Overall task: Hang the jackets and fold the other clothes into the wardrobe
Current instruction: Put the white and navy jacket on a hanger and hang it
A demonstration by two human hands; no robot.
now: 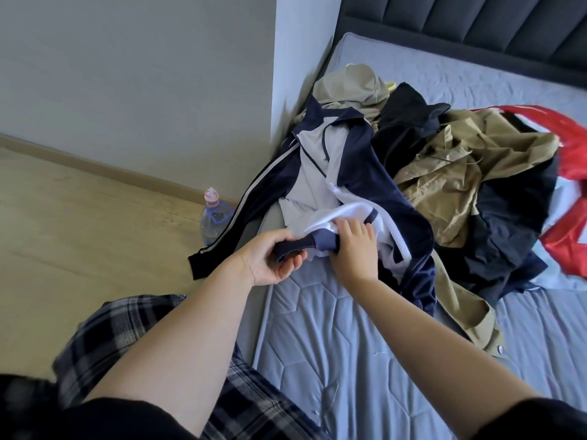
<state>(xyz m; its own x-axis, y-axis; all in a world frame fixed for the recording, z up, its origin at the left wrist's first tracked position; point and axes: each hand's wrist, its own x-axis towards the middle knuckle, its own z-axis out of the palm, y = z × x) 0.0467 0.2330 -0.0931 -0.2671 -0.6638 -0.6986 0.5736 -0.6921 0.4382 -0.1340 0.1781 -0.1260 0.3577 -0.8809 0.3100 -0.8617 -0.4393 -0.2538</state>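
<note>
A person stands at the edge of a bed, looking down at both bare forearms reaching toward a heap of clothes on a grey-blue quilted mattress (pixel 365 328).

At the centre of the view, the left hand (pixel 270 258) grips a dark navy cuff (pixel 290 246), with the fingers curled under it and the thumb over the top. The cuff runs from that hand toward three o'clock, straight into the right hand (pixel 352 246), which lies just beside it. The right hand's fingers are bent down over bunched white and navy cloth where the sleeve meets the garment, pinching it against the mattress.

Both hands hold parts of one navy and white jacket (pixel 333 173), which lies open from the centre up toward twelve o'clock. Its other sleeve (pixel 241 198), navy with a white stripe, hangs off the mattress edge toward nine o'clock.

Toward two o'clock, touching the jacket, lies a khaki jacket (pixel 454 173), tangled with black clothes (pixel 409 128). A beige garment (pixel 352 84) sits at one o'clock, and a red and white garment (pixel 568 179) lies at three o'clock, at the frame's edge.

On the wooden floor (pixel 79 223) at ten o'clock stands a clear water bottle (pixel 214 217) with a pink cap. Plaid trousers (pixel 104 338) show at seven o'clock.
</note>
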